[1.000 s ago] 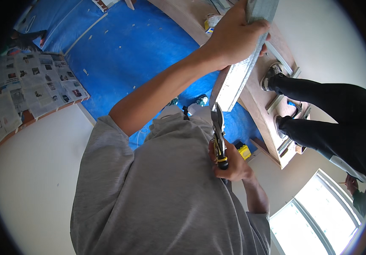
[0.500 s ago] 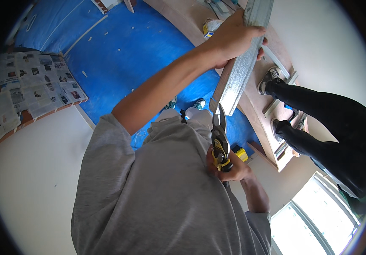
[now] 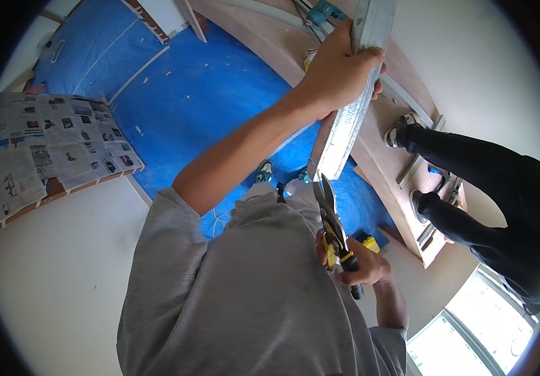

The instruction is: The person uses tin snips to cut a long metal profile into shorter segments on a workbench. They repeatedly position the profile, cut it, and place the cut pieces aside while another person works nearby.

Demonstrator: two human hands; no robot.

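Close against the grey T-shirt point(image 3: 251, 301), the right hand point(image 3: 361, 263) is wrapped tight around the yellow-and-black handles of a pair of metal tin snips point(image 3: 332, 225), blades pointing up, their tips just at the lower end of a long, pale galvanised metal channel strip point(image 3: 351, 106). The strip is dull silver, lightly speckled, and slants up to the frame's top edge. Higher up, the left hand point(image 3: 339, 72) clasps it firmly around the middle. Beyond lie blue floor sheeting point(image 3: 207, 81), spread newspapers point(image 3: 44, 150) and another person's dark-trousered legs point(image 3: 470, 182).
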